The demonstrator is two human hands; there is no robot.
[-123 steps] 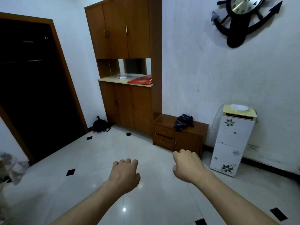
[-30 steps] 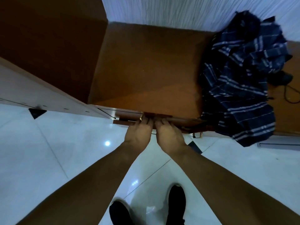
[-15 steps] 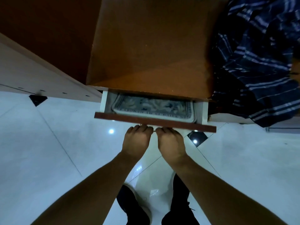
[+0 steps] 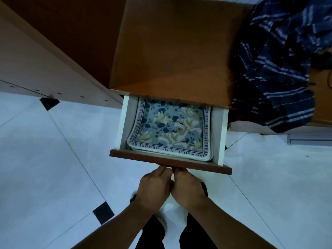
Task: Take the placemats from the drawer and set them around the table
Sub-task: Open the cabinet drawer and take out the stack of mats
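Floor: glossy white tiles point(image 4: 53, 159) with small black diamond insets point(image 4: 103, 211) where the corners meet.
Tall unit: a pale wooden side panel point(image 4: 36, 60) runs along the left, down to the floor.
Low cabinet: its brown wooden top point(image 4: 170, 51) is seen from straight above.
Cloth: a dark blue striped cloth point(image 4: 280, 69) is heaped on the right part of the cabinet top and hangs over its front edge.
Drawer: the drawer point(image 4: 168, 161) is pulled out from under the cabinet top, with white inner walls and a reddish-brown front.
Placemats: a stack of placemats point(image 4: 170, 130) lies flat inside the drawer. The top one has blue and cream flowers inside a border of lettering, and its far edge is hidden under the cabinet top.
Left hand: the left hand point(image 4: 154, 189) has its fingers curled onto the lower edge of the drawer front, fingertips hidden beneath it.
Right hand: the right hand point(image 4: 186, 191) grips the same edge and touches the left one.
Person: dark trouser legs point(image 4: 152, 234) show below the forearms.
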